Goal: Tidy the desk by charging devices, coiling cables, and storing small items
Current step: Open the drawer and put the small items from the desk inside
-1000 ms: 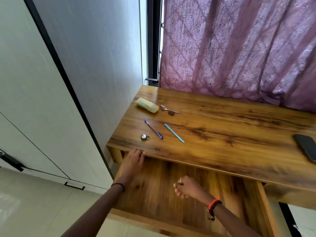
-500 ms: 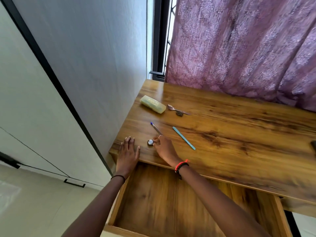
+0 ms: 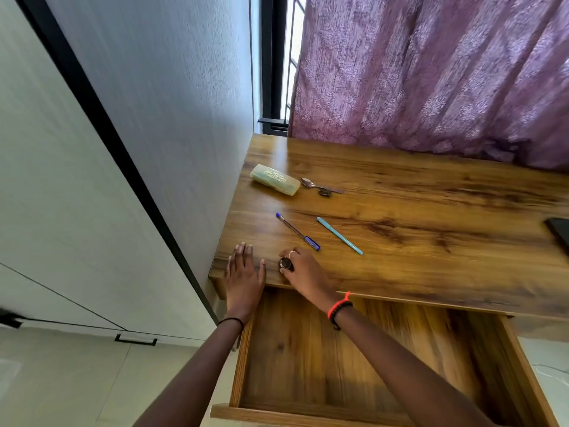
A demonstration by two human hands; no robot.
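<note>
The round item [image 3: 286,264], dark with a shiny rim and too small to identify, sits on the bench [image 3: 431,241] just on the near side of the blue pen [image 3: 298,232], close to its cap end. The right hand [image 3: 303,274] has its grip grasping it: thumb and forefinger curl round it, and the wrist crosses the bench's front edge.

The left hand [image 3: 244,272] lies flat and released, palm down, left of the blue pen and nearer the front edge, with its fingers straight and pointing away.

This looks like the storing step, with the first small item being picked up. The next move should be to lift it clear and carry it back from the blue pen, down into the open drawer [image 3: 308,365] below.

A teal pen [image 3: 339,236] lies just right of the blue pen. A case [image 3: 275,179] and a spoon [image 3: 320,187] lie beyond it.
</note>
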